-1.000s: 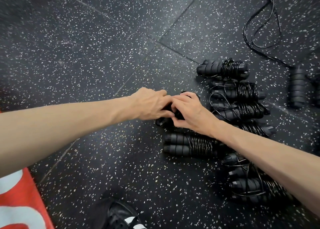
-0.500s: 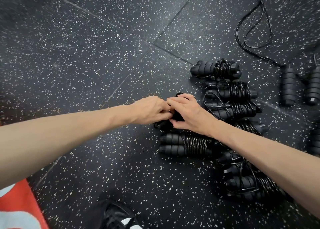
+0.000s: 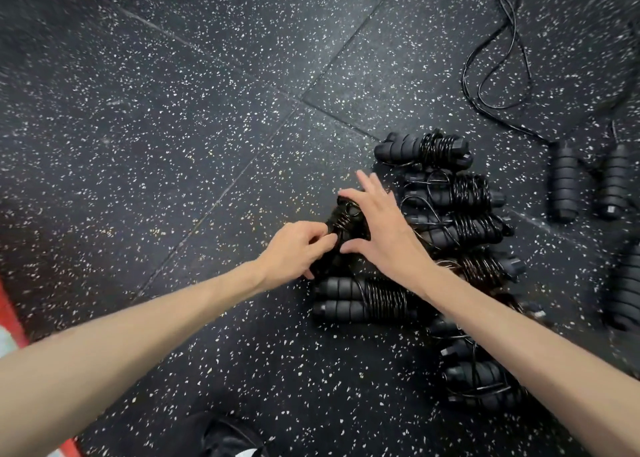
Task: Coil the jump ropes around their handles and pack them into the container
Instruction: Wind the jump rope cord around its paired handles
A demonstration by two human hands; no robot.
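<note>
My left hand grips a black jump rope bundle whose cord is wound round its handles, held just above the speckled floor. My right hand hovers over the bundle with fingers spread and straight, thumb near it. To the right lies a row of several coiled black jump ropes. Closest to me lies another coiled pair. An uncoiled rope's two handles lie at far right, its loose cord trailing toward the top. No container is in view.
The floor is black rubber tile with white flecks. A red and white mat edge shows at the lower left. A black shoe is at the bottom centre. More black handles lie at the right edge.
My right hand has let go of the bundle and spread its fingers above it. The left hand keeps hold, and the bundle now shows between the hands.
</note>
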